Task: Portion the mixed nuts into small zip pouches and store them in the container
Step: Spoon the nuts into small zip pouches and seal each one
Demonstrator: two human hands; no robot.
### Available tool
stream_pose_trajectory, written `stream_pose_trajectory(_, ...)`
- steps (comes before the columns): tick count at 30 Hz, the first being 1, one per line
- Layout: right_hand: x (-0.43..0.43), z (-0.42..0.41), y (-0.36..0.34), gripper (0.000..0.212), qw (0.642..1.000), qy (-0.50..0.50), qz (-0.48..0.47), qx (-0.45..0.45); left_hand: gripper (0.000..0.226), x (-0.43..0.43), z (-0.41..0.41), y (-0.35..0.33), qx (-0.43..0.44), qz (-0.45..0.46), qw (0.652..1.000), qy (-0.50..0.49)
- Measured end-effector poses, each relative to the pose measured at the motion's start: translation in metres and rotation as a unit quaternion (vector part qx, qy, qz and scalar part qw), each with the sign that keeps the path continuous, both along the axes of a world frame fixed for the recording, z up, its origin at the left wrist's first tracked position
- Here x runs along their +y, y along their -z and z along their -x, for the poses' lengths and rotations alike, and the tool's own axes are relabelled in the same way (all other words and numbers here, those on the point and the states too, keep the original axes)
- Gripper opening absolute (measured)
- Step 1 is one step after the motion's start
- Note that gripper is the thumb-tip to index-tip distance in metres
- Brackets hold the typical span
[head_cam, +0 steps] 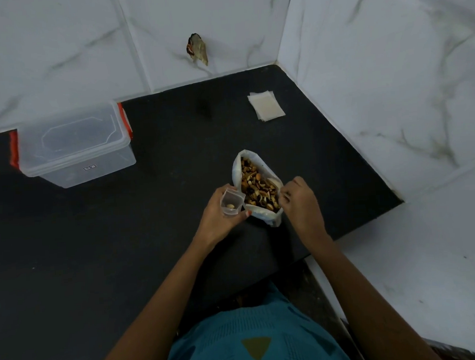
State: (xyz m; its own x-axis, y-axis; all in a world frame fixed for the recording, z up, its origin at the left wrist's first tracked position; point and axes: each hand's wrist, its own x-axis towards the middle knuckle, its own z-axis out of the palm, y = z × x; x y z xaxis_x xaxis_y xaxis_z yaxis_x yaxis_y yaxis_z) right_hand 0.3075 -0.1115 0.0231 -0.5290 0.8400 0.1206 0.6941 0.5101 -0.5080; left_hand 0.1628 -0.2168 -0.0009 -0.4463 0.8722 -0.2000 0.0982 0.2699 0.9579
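A white plastic bag [238, 167] lies open on the black counter, full of mixed nuts [256, 185]. My left hand [219, 217] holds a small clear zip pouch [230, 202] upright beside the bag's near end; a few nuts sit at its bottom. My right hand [301, 201] is at the bag's right edge, fingers pinched together near the nuts; whether it grips nuts is hidden. A clear lidded container [75, 145] with red clips stands at the far left. A stack of empty pouches [266, 105] lies at the back right.
The black counter [124, 256] ends in a front edge near my body and a right edge by the marble wall. White marble tiles rise behind and to the right. A dark patch of debris [197, 48] clings to the back wall.
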Motion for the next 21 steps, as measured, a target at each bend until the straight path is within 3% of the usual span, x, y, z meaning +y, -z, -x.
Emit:
stream_pose_trajectory(6,0.011,-0.006,-0.021,0.008,0.990,0.062,0.079,0.094,0.054,0.002,0.000,0.004,-0.022,0.009,1.000,0.005)
stream_pose_trajectory(13,0.003,-0.003,-0.007,0.009,1.000,0.011,0.005,0.000,0.055,0.003,-0.001,0.007,-0.027,0.019,0.999,0.014)
stream_pose_trajectory(16,-0.002,0.001,0.000,0.011,0.999,-0.002,0.017,-0.032,0.050,0.002,-0.001,0.008,-0.031,0.016,0.999,0.013)
stream_pose_trajectory(21,0.004,-0.003,-0.013,0.006,0.992,0.067,0.085,0.071,0.044,0.003,-0.003,0.007,-0.035,0.005,0.999,0.025)
